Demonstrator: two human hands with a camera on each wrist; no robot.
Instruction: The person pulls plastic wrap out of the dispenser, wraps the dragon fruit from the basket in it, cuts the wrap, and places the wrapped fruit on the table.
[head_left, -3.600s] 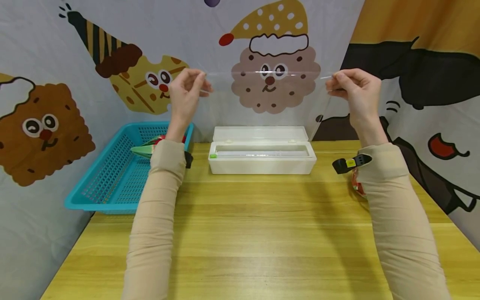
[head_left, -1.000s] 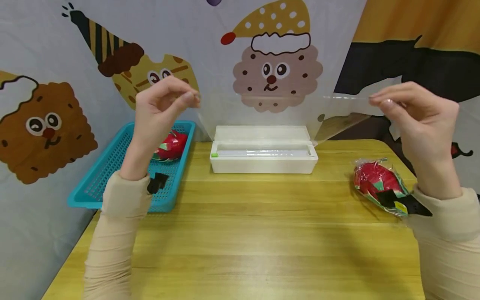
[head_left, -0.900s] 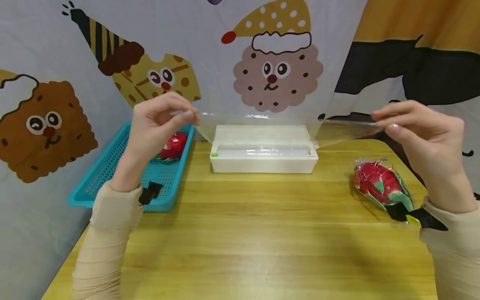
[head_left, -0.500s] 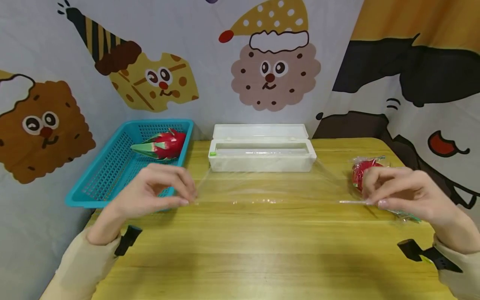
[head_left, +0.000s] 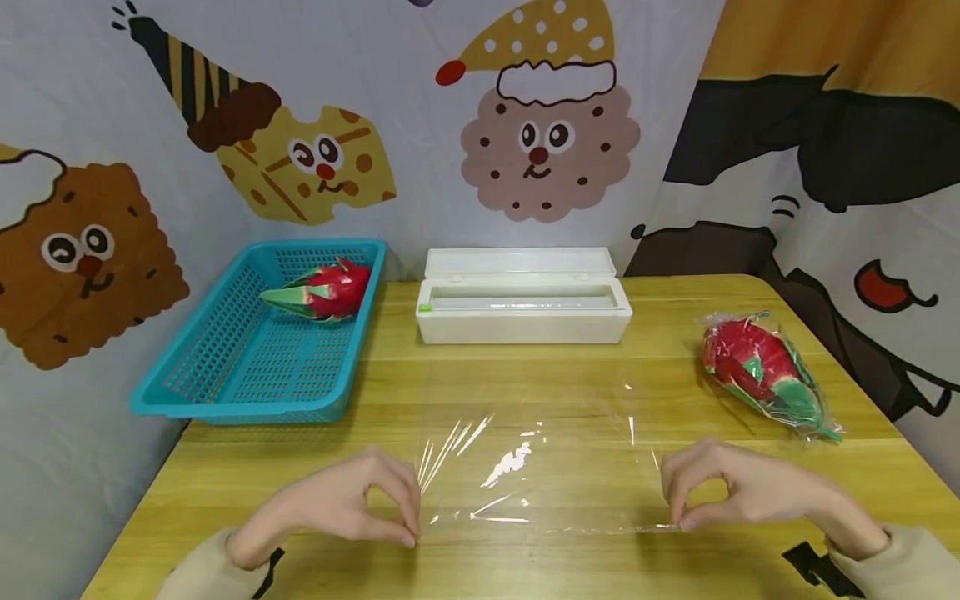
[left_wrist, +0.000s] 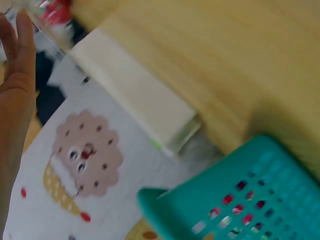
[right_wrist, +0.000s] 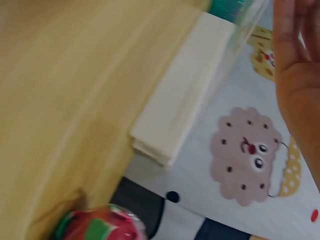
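Note:
A clear sheet of cling film (head_left: 510, 467) is spread low over the table in the head view, wrinkled and shiny in its middle. My left hand (head_left: 352, 497) pinches its near left corner between thumb and fingers. At the near right corner, thumb and forefinger of my right hand (head_left: 738, 483) pinch the film's edge. Beyond the sheet stands a white cling film box (head_left: 525, 327), lid raised, a roll inside. The film's far edge is too faint to make out. Each wrist view shows part of a hand and the box (left_wrist: 135, 85).
A blue basket (head_left: 161, 407) at the left holds a red dragon fruit (head_left: 337, 289) with green tips. Another dragon fruit (head_left: 757, 367), wrapped in film, lies on the right of the table. A printed cloth (head_left: 427, 167) hangs behind the table.
Both hands came down from in front of the hanging cloth and drew toward me, bringing the film from upright to low over the table. The box, basket and fruits stayed put.

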